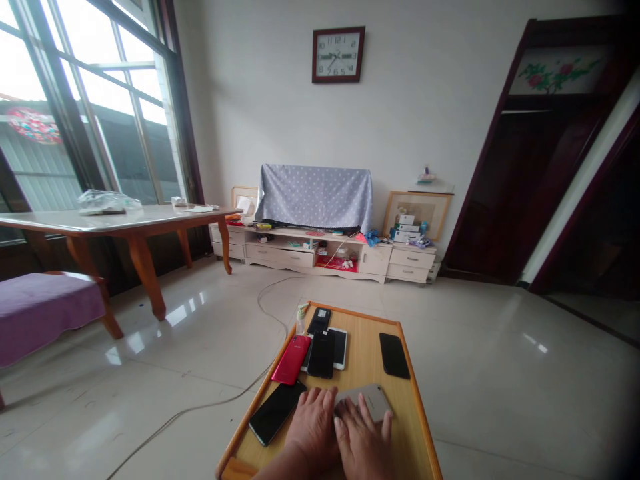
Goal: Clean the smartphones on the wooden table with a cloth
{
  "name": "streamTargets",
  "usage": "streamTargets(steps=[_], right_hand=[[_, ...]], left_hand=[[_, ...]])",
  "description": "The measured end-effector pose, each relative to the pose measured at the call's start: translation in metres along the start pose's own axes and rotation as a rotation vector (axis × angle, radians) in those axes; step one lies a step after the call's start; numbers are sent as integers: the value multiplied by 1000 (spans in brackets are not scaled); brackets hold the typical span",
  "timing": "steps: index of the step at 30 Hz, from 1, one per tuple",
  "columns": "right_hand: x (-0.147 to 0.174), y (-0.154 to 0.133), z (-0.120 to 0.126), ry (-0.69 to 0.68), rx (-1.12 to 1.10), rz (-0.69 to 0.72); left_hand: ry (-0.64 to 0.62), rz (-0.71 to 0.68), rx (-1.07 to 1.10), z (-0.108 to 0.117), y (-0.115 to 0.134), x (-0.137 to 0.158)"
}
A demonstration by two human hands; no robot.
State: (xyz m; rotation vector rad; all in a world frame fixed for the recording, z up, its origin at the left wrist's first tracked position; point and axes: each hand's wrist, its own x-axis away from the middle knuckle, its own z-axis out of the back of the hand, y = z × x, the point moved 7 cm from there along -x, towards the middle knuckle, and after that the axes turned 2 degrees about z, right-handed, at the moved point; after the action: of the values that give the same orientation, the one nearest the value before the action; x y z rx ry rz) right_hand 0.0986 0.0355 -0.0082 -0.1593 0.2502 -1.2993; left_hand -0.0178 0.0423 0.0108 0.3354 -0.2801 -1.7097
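A silver-gold smartphone [379, 401] lies back up on the low wooden table [363, 357]. My right hand [364, 437] rests over it with fingers spread, touching its back. At the phone's left end is my left hand [314, 421], fingers together and curled down; their tips are hidden. Left of that hand sits a black phone [274, 415], partly covered by it. Beyond are a red phone [292, 360], a black phone [321, 355] overlapping a white-framed phone [341, 348], and another dark phone [319, 321]. One more black phone [395, 355] lies apart at the right.
A small clear bottle [301, 321] stands at the table's far left edge. A cable [200, 405] runs along the floor on the left. Farther off are a dining table [145, 215], a purple-covered seat [47, 310] and a white cabinet [280, 255] under a cloth-covered object [315, 197].
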Motion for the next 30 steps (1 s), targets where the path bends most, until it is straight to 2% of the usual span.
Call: streamTargets(steps=[2, 6, 8, 10, 13, 15, 17, 21, 23, 25, 30], right_hand=[[1, 4, 0, -8, 3, -21], [-5, 53, 6, 14, 74, -202], [-8, 63, 9, 22, 99, -240], [-8, 50, 8, 16, 91, -201], [-4, 10, 2, -25, 19, -65], [0, -6, -1, -41, -20, -7], [-1, 0, 1, -29, -17, -31], [-8, 53, 11, 25, 46, -238], [-11, 67, 13, 32, 64, -284], [-10, 62, 11, 28, 60, -264], [8, 14, -2, 27, -54, -69]], left_hand=[[-11, 5, -6, 1, 1, 0], [13, 9, 4, 5, 2, 1], [31, 5, 16, 6, 1, 1], [41, -2, 30, 5, 0, 1], [41, -13, 40, 1, -3, 1], [40, -19, 39, -2, -4, 0], [50, -20, 36, -4, -5, -1], [60, -49, 6, -2, -1, -2], [57, -68, -12, 0, 2, -2], [61, -75, -22, 1, 3, -3], [37, -73, -52, -3, 4, -7]])
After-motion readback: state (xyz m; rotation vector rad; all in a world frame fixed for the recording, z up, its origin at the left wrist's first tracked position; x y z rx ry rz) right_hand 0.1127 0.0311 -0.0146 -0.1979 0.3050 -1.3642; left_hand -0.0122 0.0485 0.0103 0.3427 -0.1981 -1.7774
